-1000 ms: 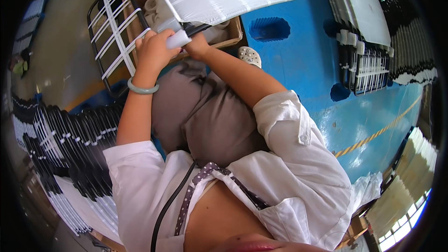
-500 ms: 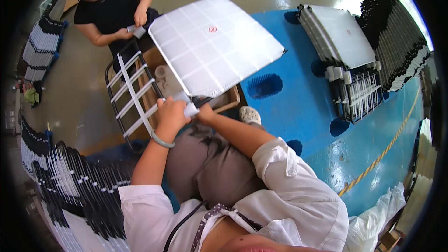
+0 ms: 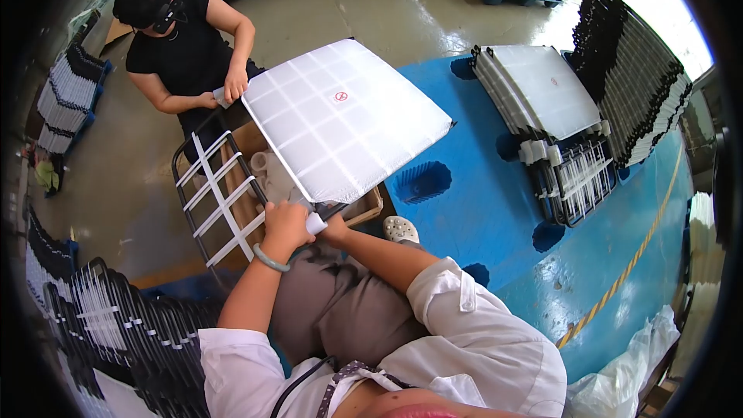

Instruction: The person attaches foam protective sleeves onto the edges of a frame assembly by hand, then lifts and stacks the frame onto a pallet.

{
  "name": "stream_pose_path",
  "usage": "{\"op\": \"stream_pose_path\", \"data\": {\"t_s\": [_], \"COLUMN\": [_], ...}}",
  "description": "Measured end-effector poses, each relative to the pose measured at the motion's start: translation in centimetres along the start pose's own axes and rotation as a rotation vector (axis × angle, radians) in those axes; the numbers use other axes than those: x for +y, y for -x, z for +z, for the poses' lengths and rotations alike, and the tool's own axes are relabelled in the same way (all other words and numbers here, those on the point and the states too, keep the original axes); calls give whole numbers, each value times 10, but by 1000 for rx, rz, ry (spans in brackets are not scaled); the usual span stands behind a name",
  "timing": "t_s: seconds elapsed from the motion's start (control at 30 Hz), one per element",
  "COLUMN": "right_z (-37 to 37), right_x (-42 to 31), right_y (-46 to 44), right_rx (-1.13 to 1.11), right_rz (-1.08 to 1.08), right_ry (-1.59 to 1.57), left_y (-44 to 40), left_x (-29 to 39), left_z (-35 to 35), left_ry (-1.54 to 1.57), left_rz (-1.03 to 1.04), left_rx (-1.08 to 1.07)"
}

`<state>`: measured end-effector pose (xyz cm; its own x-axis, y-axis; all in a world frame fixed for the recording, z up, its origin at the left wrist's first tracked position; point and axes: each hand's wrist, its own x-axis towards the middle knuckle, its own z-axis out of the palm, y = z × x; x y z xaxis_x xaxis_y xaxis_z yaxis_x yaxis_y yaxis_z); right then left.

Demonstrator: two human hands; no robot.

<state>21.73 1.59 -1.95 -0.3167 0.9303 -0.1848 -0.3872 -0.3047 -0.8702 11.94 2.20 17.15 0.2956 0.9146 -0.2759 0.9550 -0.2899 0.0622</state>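
My left hand [image 3: 286, 226] is wrapped round a white plastic sleeve [image 3: 316, 224] at the near corner of a black-framed folding piece. My right hand [image 3: 334, 228] is closed at the black frame bar beside that sleeve, its fingers partly hidden. The piece has a white padded panel [image 3: 348, 120] with a red round mark and an open frame with white crossed straps [image 3: 224, 203] to its left. Under the panel stands a wooden box [image 3: 371, 207] holding white plastic parts [image 3: 267, 173].
Across the box a co-worker in black [image 3: 182, 46] holds the frame's far corner. A blue pallet [image 3: 480, 178] with stacked panels [image 3: 542, 89] lies right. Black frames [image 3: 131, 321] are stacked at lower left. A yellow rope [image 3: 619, 282] crosses the floor at right.
The view has tilted up, bringing the co-worker and whole panel into sight. My hands keep their grip at the near corner; the co-worker's hands are now closer together at the far corner.
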Motion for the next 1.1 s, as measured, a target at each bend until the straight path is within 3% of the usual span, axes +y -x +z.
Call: {"op": "stream_pose_path", "data": {"t_s": [0.07,0.13,0.17,0.2,0.23,0.33,0.5,0.6,0.7,0.8,0.9,0.97,1.1], "right_z": [0,-4,-2,-6,-7,-7,-11,-14,-15,-15,-7,-11,-11], "right_x": [13,16,-5,5,1,7,6,9,15,9,-3,-2,-8], "right_y": [-3,-5,3,-2,-1,0,-2,-2,-4,-7,-3,-6,-3], "right_rx": [55,55,10,9,-6,-48,-158,-154,-104,-123,-120,-158,-179], "right_rz": [-21,84,86,183,238,22,-6,42,-115,-76,-89,-77,-60], "right_ry": [56,-96,-27,-239,-166,-8,180,212,461,530,342,400,371], "left_y": [2,-1,-1,-1,1,10,13,13,13,12,13,13,24], "left_x": [1,-3,-5,-8,-10,-15,-14,-13,-11,-12,-18,-21,-18], "left_z": [-5,7,11,14,16,15,14,20,23,24,31,36,27], "left_ry": [16,9,38,68,119,237,290,287,260,249,299,314,322], "left_rz": [-21,-26,-47,-67,-88,-126,-181,-199,-191,-147,-78,-41,-42], "left_rx": [-7,15,-2,-14,14,37,13,30,75,133,239,287,235]}}
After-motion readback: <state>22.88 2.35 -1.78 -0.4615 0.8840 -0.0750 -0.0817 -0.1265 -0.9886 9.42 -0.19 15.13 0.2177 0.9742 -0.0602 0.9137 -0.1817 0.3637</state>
